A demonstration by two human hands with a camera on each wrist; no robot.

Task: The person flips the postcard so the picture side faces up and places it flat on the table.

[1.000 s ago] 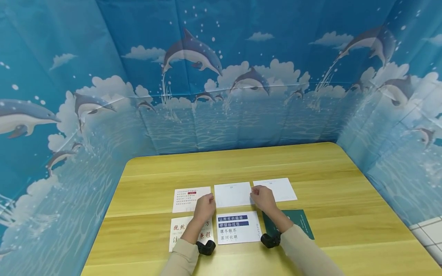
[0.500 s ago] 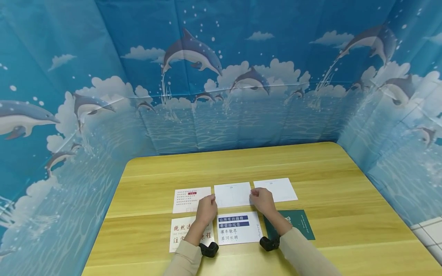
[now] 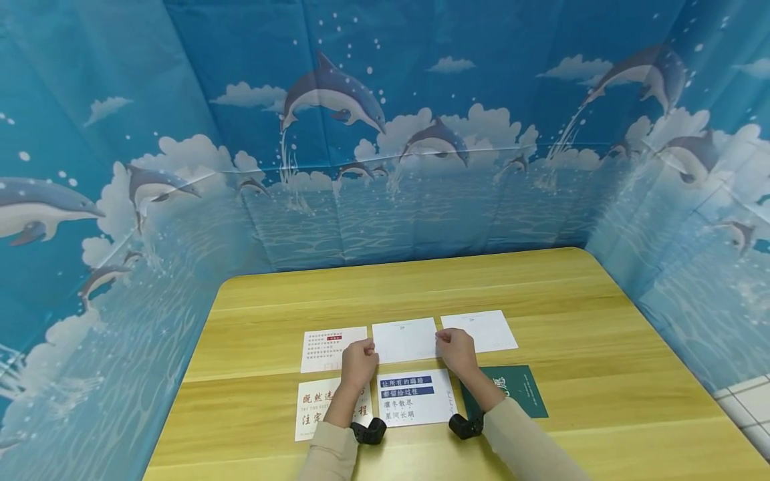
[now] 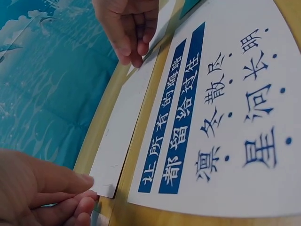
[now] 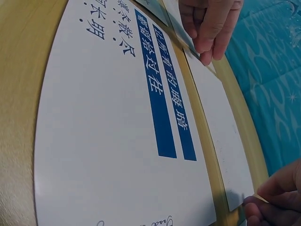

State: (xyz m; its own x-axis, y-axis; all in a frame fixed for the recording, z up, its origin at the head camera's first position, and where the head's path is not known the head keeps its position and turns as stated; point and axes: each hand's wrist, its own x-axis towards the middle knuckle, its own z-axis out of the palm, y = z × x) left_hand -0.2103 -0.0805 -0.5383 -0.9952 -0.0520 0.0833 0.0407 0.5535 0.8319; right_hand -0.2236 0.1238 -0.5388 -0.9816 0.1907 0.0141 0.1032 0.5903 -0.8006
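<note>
Six postcards lie on the table in two rows. The white back-row middle postcard [image 3: 404, 339] has a few faint printed marks. At its left edge, my left hand [image 3: 359, 363] pinches the card between thumb and fingers. My right hand [image 3: 458, 351] pinches the opposite edge the same way. In the left wrist view, my left hand [image 4: 44, 190] is at the card's near end, and a postcard with blue bands [image 4: 221, 113] lies in front. From the right wrist view, my right hand [image 5: 277, 197] shows at one corner of the white postcard [image 5: 221, 127].
A postcard with red text [image 3: 319, 351] lies at the back left, another white postcard [image 3: 487, 331] at the back right. The front row has a brown-lettered postcard [image 3: 313, 407] and a dark green postcard [image 3: 528, 391]. A dolphin-print curtain [image 3: 421, 200] surrounds the wooden table [image 3: 601, 374].
My left wrist has turned and shifted slightly right, while its fingers stay at the card's left edge. The right hand and the cards have hardly moved.
</note>
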